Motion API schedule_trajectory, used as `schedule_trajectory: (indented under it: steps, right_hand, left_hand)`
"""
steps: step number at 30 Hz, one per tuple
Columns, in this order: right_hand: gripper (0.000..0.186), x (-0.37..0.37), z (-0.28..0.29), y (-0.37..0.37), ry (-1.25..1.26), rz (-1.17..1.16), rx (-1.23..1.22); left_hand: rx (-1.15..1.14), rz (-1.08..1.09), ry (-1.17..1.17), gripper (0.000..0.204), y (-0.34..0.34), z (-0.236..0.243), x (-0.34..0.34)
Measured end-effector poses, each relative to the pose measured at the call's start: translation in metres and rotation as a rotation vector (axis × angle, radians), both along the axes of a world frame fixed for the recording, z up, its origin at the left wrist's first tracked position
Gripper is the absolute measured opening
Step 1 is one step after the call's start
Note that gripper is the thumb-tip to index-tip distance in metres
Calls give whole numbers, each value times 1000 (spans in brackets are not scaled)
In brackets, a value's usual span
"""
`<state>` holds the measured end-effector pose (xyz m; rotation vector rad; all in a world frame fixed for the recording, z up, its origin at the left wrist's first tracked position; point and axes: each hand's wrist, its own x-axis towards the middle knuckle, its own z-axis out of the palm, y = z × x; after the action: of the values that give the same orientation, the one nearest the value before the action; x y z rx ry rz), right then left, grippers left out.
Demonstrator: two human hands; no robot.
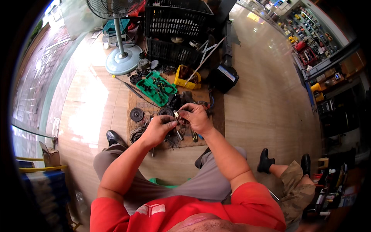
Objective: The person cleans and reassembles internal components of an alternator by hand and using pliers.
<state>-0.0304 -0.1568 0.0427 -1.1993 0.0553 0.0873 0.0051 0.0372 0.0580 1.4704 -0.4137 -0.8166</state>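
1. A round black grooved part (136, 114) is lying untouched on the left of the cardboard sheet (218, 123) spread over the floor; other dark parts are lying loose around it, so the sorting looks far from finished.
2. The left hand (157, 129) is curling its fingers closed, thumb and forefinger pinching the lower end of a small pale metal piece (176, 114) held up above the cardboard.
3. The right hand (196, 116) is closing on the same small piece from the other side, fingertips bent inward; what exactly they are gripping is too small to tell.
4. Judging by this, the work on the piece is under way in mid-air and not yet done, since both hands are gripping it.
5. Behind the hands, a green tool case (156, 88) is lying open, and farther right a yellow bin (186, 78) is sitting beside it.
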Motion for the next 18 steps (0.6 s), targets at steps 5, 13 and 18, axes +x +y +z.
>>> schedule_trajectory:
  steps: [5, 13, 18]
  right_hand:
    - [11, 0, 4, 2, -36, -1, -56]
    - [22, 5, -14, -1, 39, -5, 6]
    - [36, 6, -7, -4, 100, 36, 247]
  left_hand:
    - [-48, 22, 54, 19, -2, -1, -2]
    - [-91, 86, 196, 21, -9, -14, -2]
    - [-203, 119, 342, 17, -9, -22, 0]
